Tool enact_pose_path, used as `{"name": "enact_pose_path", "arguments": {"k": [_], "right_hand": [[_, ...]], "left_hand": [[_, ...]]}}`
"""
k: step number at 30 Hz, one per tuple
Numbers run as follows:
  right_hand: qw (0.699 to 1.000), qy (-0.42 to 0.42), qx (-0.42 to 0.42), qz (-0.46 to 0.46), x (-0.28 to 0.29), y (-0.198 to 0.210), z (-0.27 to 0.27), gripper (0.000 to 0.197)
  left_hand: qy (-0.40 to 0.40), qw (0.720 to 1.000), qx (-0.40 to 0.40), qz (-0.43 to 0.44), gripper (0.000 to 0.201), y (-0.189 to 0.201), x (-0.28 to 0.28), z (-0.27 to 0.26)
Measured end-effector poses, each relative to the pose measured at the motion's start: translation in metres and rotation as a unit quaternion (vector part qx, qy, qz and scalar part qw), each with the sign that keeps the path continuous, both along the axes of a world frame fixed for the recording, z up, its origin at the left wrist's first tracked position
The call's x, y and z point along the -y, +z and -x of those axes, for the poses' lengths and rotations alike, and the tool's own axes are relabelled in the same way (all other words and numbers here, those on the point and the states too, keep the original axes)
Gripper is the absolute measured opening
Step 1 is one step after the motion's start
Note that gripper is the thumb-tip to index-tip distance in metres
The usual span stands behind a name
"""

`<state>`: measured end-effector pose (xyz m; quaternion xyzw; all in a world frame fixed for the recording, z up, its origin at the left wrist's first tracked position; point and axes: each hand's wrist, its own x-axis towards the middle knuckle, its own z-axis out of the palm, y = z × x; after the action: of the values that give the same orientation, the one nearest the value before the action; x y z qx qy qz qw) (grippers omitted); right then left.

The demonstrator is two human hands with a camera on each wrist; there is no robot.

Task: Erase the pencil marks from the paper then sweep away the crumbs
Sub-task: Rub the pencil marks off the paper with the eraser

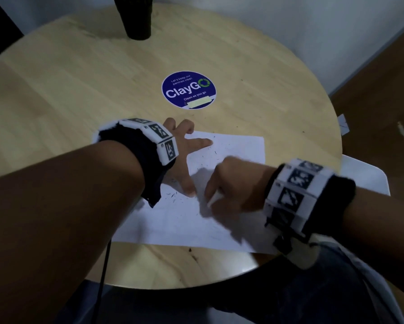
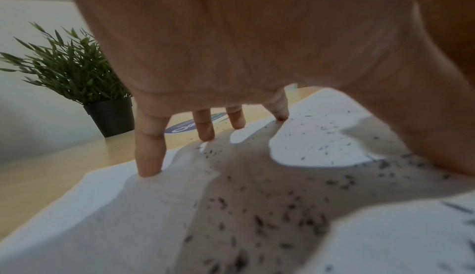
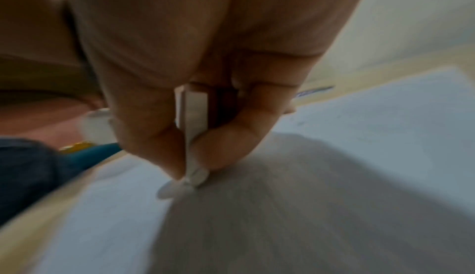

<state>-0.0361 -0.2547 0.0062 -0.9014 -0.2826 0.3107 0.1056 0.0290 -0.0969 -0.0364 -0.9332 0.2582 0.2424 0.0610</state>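
A white sheet of paper (image 1: 231,148) lies on the round wooden table (image 1: 79,78), dotted with dark eraser crumbs (image 1: 173,195). My left hand (image 1: 184,157) presses down on the paper's left part with spread, straight fingers (image 2: 149,156); crumbs (image 2: 295,207) lie under its palm. My right hand (image 1: 231,183) pinches a white eraser (image 1: 213,198) between thumb and fingers, its tip on the paper near the middle. In the right wrist view the eraser (image 3: 194,116) touches the paper (image 3: 385,126); this view is blurred by motion.
A round blue ClayGo sticker (image 1: 188,90) sits on the table beyond the paper. A potted green plant (image 2: 77,75) in a black pot (image 1: 138,17) stands at the table's far edge. My knees in dark trousers (image 1: 313,288) are below the near edge.
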Motion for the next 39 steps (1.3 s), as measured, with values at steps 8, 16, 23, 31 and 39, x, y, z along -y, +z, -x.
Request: {"name": "enact_pose_path", "arguments": {"k": [8, 16, 23, 31, 39], "right_hand": [[0.998, -0.043, 0.021, 0.035, 0.008, 0.002, -0.016, 0.018], [0.99, -0.134, 0.031, 0.008, 0.011, -0.002, -0.02, 0.016], [0.993, -0.114, 0.006, -0.015, -0.003, -0.001, 0.0, 0.025], [0.996, -0.088, 0.007, 0.005, 0.003, 0.003, -0.011, 0.021], [0.995, -0.097, 0.015, 0.001, 0.009, 0.0, -0.018, 0.022]], "left_hand": [[0.007, 0.999, 0.029, 0.024, 0.108, 0.007, 0.0, 0.016], [-0.034, 0.999, 0.016, 0.02, 0.078, 0.021, -0.004, 0.047], [-0.02, 0.999, -0.034, -0.005, 0.112, 0.021, -0.012, 0.047], [-0.038, 0.998, -0.03, -0.039, 0.109, 0.022, -0.004, 0.046], [-0.034, 0.998, -0.041, -0.044, 0.108, 0.022, -0.003, 0.044]]}}
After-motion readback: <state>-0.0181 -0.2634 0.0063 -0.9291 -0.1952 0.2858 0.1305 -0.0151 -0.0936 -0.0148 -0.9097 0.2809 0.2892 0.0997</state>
